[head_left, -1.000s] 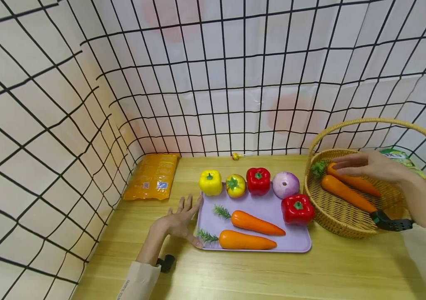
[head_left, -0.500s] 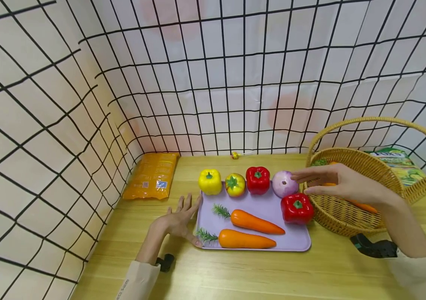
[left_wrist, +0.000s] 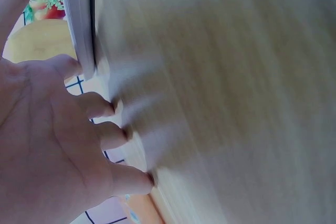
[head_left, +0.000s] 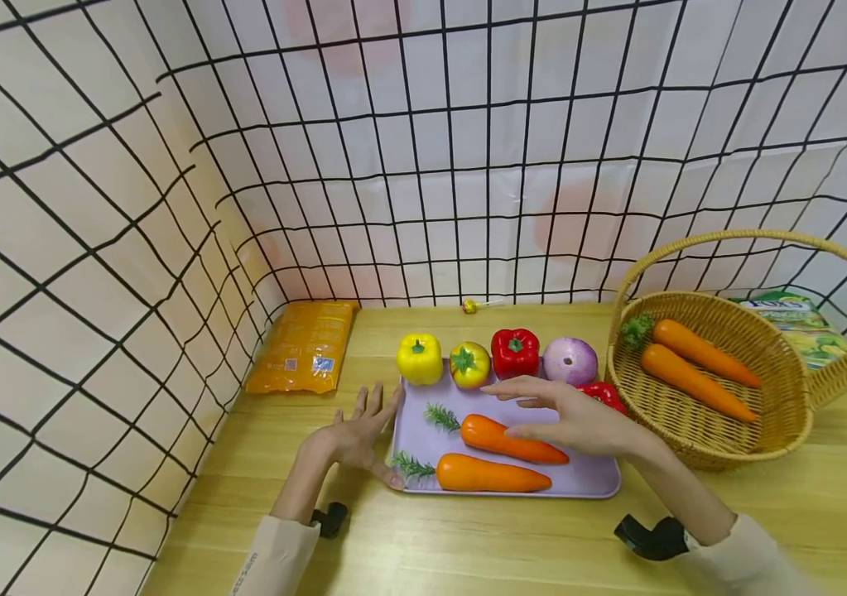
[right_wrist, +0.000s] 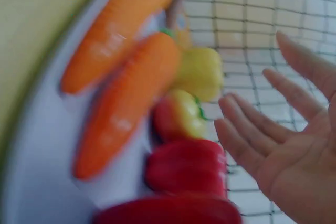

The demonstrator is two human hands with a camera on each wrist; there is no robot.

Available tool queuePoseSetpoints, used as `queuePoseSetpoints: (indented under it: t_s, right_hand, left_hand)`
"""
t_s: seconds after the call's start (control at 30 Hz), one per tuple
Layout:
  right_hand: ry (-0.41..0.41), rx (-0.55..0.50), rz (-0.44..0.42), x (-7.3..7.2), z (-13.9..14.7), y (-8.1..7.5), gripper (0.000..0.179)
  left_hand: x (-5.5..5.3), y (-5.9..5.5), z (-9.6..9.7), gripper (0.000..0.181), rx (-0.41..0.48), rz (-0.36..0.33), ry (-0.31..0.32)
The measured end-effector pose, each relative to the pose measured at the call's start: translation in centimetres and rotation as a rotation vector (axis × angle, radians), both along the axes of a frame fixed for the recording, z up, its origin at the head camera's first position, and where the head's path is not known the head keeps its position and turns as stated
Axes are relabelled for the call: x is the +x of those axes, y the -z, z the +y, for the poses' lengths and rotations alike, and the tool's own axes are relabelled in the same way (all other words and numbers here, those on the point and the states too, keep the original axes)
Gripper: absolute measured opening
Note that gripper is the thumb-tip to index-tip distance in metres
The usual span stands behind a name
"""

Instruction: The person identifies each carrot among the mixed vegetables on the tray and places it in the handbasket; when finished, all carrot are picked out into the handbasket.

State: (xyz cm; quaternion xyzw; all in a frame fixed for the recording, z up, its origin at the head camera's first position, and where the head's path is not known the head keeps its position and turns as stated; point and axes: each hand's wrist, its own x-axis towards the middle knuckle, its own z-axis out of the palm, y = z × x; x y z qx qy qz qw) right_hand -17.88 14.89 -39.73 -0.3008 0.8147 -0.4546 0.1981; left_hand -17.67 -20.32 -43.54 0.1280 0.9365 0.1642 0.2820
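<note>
My left hand [head_left: 354, 440] rests at the left edge of the lilac tray [head_left: 423, 420], its fingers spread; in the left wrist view the fingertips touch the table beside the tray's rim. Over the tray hovers my right hand [head_left: 572, 418], fingers extended and holding nothing. Beneath it lie an upper carrot [head_left: 493, 436] and a lower carrot [head_left: 486, 474], both with green tops. Along the tray's back stand a yellow bell pepper [head_left: 419, 361], a red-and-yellow fruit [head_left: 469, 366], a red bell pepper [head_left: 516, 353] and a purple onion [head_left: 570, 360]. Another red bell pepper [head_left: 605, 396] is partly hidden behind my right hand.
A wicker basket [head_left: 781, 430] with a tall handle stands right of the tray, with two carrots [head_left: 699, 383] inside. Behind it lies a green packet [head_left: 803, 327]. An orange packet [head_left: 304, 348] lies back left, and a lollipop [head_left: 470, 306] sits by the grid-patterned wall.
My right hand has moved left from above the basket, past the onion and red pepper, to over the tray. The basket's carrots are uncovered. My left hand has stayed put.
</note>
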Motion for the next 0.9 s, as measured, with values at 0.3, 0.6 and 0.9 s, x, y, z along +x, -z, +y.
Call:
queuePoseSetpoints:
  t_s: [0.3,0.6,0.9]
  right_hand:
    - [-0.007,0.011,0.000,-0.5,-2.5,3.1,0.049]
    - [-0.017,0.018,0.034,-1.1,-3.6,4.3,0.047]
    - [-0.022,-0.018,0.002,-1.5,-3.7,4.7,0.047]
  left_hand:
    - [0.0,0.0,0.0,0.144,0.008,0.001,-0.004]
    - [0.0,0.1,-0.1,0.144,0.000,0.004,0.001]
    - [0.0,0.1,-0.1,0.143,-0.009,0.006,0.001]
